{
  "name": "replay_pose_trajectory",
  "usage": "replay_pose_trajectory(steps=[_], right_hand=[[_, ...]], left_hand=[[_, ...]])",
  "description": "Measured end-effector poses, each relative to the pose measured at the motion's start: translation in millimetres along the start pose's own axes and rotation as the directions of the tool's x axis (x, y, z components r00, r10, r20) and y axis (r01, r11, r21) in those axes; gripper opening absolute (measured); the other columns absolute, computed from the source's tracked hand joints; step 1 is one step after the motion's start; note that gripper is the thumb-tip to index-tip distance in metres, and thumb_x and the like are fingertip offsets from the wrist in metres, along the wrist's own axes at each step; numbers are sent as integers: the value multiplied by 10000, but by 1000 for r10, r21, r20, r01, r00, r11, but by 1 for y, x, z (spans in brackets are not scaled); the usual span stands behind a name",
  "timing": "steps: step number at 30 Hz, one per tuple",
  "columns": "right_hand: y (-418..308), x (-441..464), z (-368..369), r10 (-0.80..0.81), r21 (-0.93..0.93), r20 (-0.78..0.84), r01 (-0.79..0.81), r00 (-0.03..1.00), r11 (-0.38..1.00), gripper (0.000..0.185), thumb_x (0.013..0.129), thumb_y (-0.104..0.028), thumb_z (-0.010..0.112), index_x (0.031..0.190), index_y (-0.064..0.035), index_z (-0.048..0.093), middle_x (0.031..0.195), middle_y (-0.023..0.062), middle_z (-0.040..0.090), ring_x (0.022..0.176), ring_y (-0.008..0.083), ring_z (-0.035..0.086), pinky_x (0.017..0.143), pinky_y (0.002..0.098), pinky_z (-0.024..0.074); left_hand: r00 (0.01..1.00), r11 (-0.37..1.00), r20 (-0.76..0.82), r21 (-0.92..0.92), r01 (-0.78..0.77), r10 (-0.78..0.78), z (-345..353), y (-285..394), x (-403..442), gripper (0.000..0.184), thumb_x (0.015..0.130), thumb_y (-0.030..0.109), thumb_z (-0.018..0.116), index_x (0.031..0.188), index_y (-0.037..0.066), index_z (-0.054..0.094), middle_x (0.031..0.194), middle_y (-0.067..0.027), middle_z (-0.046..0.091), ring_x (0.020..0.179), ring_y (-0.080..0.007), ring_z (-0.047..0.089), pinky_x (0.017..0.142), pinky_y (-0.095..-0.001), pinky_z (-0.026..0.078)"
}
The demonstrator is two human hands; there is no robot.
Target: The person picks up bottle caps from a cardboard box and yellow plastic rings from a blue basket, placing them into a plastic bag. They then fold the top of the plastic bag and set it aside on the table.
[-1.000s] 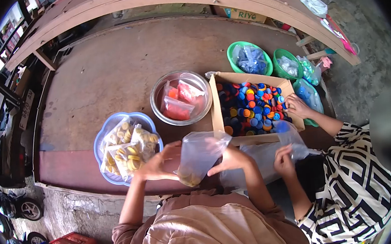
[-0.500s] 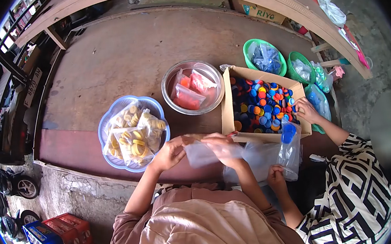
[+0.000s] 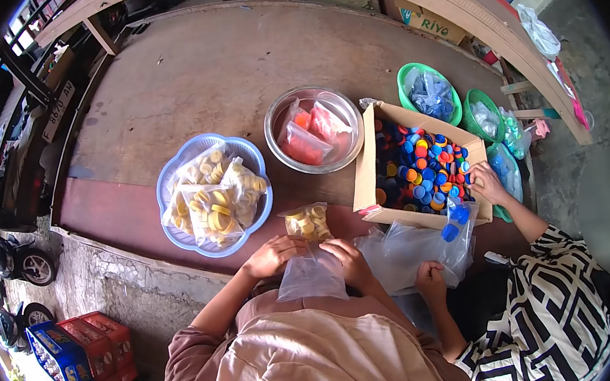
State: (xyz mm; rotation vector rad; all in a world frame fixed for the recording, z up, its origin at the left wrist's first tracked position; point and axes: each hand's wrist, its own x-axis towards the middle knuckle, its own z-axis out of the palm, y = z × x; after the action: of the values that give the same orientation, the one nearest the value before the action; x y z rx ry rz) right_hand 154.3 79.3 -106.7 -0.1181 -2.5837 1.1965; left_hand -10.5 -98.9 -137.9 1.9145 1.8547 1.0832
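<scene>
A clear plastic bag (image 3: 312,276) lies at the front edge of the table, its far end filled with cream-yellow bottle caps (image 3: 308,223). My left hand (image 3: 279,255) grips its left side just below the caps. On the opposite side, my right hand (image 3: 348,261) pinches the plastic, fingers curled. The bag's loose, unfilled part hangs toward my lap. Left of my hands stands a blue scalloped basket (image 3: 164,197) holding several bags of similar yellow caps. A metal bowl (image 3: 274,149) beyond my hands contains bags of red caps.
A cardboard box (image 3: 363,163) of mixed coloured caps stands at right. Beside me, a co-worker's hand (image 3: 488,186) reaches into it; their other hand (image 3: 429,275) is by a clear bag with blue caps (image 3: 455,220). Green baskets (image 3: 404,93) with bagged caps sit behind.
The bag, blurred and raised between my hands before, now rests lower with its yellow caps showing beyond my fingers. My hands have come down toward me. The view has shifted slightly.
</scene>
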Motion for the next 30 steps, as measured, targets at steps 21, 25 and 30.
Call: replay_pose_trajectory(steps=[21, 25, 30], right_hand=[[35, 46, 33, 546, 69, -158, -542, 823, 837, 385, 922, -328, 427, 773, -15, 594, 702, 220, 605, 729, 386, 615, 661, 452, 454], [37, 46, 31, 581, 61, -84, -577, 810, 814, 381, 921, -324, 427, 763, -16, 586, 644, 185, 602, 651, 336, 633, 629, 423, 469], [52, 50, 31, 576, 94, 27, -576, 817, 812, 387, 942, -286, 423, 768, 24, 577, 573, 147, 591, 522, 246, 637, 540, 356, 495]], left_hand=[[677, 813, -451, -340, 473, -582, -9, 37, 59, 230, 884, 176, 565, 939, -2, 430, 871, -139, 465, 789, -231, 477, 728, -350, 413], [936, 741, -243, -670, 27, -253, -106, 120, 72, 300, 841, 279, 610, 929, 32, 465, 840, -84, 458, 726, -236, 452, 659, -308, 384], [688, 179, -540, -709, -682, 485, -166, 194, 85, 493, 859, 564, 495, 753, 84, 539, 899, -91, 483, 681, -236, 519, 575, -357, 427]])
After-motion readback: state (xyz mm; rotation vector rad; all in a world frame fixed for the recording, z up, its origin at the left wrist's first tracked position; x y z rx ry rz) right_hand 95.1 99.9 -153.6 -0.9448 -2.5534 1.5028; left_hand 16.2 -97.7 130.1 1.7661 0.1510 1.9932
